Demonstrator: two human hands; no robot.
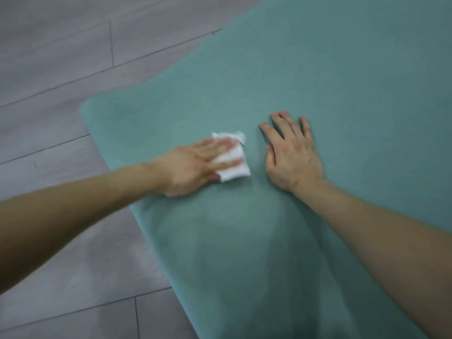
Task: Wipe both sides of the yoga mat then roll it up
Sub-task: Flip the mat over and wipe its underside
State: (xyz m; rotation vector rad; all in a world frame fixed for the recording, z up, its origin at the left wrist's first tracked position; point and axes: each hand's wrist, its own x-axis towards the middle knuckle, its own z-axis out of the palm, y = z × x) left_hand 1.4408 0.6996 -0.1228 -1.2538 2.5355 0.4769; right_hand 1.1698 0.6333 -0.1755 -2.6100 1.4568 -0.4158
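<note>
The yoga mat [305, 77] lies flat on the grey plank floor [49, 57], stretching away from both hands, and the left hand [195, 165] presses a folded white wipe [232, 162] onto it with straight fingers, blurred by motion. Just to its right, the right hand [292, 152] rests flat and spread on the mat, holding nothing, apparently pinning it. The risk looks plain: a hard stroke could bunch the mat or drag it across the smooth floor if that bracing hand lifts, and the wipe could slip from under the flat fingers, leaving patches untouched
</note>
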